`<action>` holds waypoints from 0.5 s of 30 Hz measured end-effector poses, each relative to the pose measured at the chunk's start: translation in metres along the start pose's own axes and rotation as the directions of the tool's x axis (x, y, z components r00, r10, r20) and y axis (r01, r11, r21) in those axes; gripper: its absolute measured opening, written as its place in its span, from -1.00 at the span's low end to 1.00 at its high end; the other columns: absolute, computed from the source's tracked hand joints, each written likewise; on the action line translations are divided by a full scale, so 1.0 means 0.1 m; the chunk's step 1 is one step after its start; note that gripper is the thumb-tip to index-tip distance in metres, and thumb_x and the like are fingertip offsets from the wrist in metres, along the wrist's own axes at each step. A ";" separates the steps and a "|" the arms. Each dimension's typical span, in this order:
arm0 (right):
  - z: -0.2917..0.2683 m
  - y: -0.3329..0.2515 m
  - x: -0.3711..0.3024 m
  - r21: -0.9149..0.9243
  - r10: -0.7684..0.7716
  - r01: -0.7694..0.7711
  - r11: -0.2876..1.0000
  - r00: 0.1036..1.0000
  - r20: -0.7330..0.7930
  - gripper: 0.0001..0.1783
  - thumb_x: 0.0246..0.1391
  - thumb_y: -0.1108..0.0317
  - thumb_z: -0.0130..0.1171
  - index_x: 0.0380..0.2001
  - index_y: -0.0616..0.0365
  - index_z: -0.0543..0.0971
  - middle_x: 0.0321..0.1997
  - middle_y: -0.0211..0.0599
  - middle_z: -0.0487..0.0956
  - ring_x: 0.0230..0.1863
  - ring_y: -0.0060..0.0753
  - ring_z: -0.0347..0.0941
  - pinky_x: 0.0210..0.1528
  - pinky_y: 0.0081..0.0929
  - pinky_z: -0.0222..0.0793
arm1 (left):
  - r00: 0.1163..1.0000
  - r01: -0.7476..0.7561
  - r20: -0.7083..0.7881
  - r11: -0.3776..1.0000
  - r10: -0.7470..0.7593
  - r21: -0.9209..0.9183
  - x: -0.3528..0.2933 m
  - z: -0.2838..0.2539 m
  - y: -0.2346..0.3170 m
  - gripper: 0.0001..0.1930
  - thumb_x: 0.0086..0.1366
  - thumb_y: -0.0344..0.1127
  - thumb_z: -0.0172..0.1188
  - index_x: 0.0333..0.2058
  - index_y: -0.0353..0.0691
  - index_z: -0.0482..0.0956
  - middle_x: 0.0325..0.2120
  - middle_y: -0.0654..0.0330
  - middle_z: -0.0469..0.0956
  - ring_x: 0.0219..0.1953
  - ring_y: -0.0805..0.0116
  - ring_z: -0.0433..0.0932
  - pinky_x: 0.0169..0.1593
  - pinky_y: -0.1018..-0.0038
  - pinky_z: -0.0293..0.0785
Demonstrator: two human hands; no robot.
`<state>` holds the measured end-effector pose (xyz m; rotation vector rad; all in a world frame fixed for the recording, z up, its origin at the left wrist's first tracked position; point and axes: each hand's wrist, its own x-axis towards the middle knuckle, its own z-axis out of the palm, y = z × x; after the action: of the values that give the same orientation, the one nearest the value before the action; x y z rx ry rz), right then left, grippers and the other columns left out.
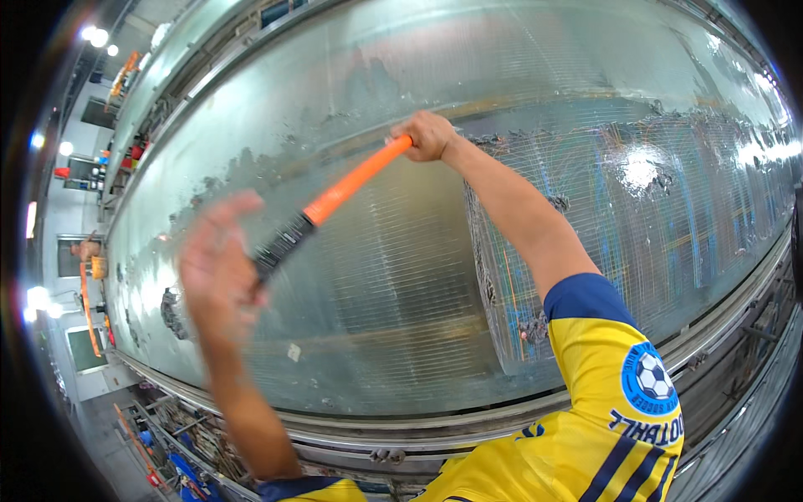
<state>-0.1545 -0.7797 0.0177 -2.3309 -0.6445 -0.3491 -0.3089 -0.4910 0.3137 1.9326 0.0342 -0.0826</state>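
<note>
An orange bar-shaped tool (351, 184) with a black section at its lower left end slants over a wide, shiny greyish-green sheet (293, 75). My right hand (431, 135) reaches across and is closed around its upper orange end. My left hand (219, 263) is beside the black end, smeared by motion, with its fingers apparently stretched out. Whether its thumb touches the tool cannot be seen. Under the bar the sheet shows fine parallel lines. To the right lies a wrinkled, shiny clear film (519, 259) with coloured streaks.
Metal rails (351, 427) edge the sheet near me. Dark grey clumps (171, 314) lie on the sheet at the left. Beyond the left edge, a person (86, 248) stands near another long orange bar (88, 309). A cluttered rack (192, 435) stands at the lower left.
</note>
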 end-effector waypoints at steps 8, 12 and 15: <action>1.02 -1.83 -1.35 0.301 -0.426 0.403 0.865 0.905 0.013 -0.90 -0.03 0.17 0.33 -0.45 -0.14 0.64 -0.48 -0.35 0.63 -0.39 0.01 0.58 -0.35 -0.06 0.50 | 0.952 0.233 -0.196 0.972 -0.236 -0.038 -3.04 -0.77 -0.75 -0.77 0.36 -0.42 0.16 -0.06 -0.34 0.65 -0.79 0.40 0.27 -0.81 0.64 0.21 -0.74 0.59 0.17; 0.78 -2.85 -2.60 0.335 -0.296 0.235 0.912 0.944 0.143 -0.70 0.13 0.19 0.26 -0.61 -0.02 0.46 -0.61 -0.30 0.50 -0.47 0.00 0.50 -0.44 -0.03 0.37 | 0.958 0.280 -0.083 0.958 -0.275 0.066 -4.11 -1.01 -0.60 -0.78 0.30 -0.46 0.18 -0.12 -0.39 0.66 -0.76 0.34 0.39 -0.79 0.63 0.27 -0.71 0.62 0.15; 0.56 -3.39 -3.27 0.304 -0.213 0.176 0.936 0.973 0.092 -0.56 0.20 0.15 0.23 -0.70 0.01 0.36 -0.68 -0.27 0.42 -0.57 0.00 0.44 -0.55 -0.07 0.30 | 0.982 0.185 -0.030 0.982 -0.184 0.030 -4.65 -1.15 -0.44 -0.80 0.25 -0.42 0.25 -0.20 -0.38 0.71 -0.75 0.32 0.43 -0.79 0.62 0.31 -0.67 0.63 0.11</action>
<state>-0.6070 -0.6386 0.0281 -2.0189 -0.9269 -0.1822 -0.7705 -0.3606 0.3477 1.9593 0.2323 -0.1813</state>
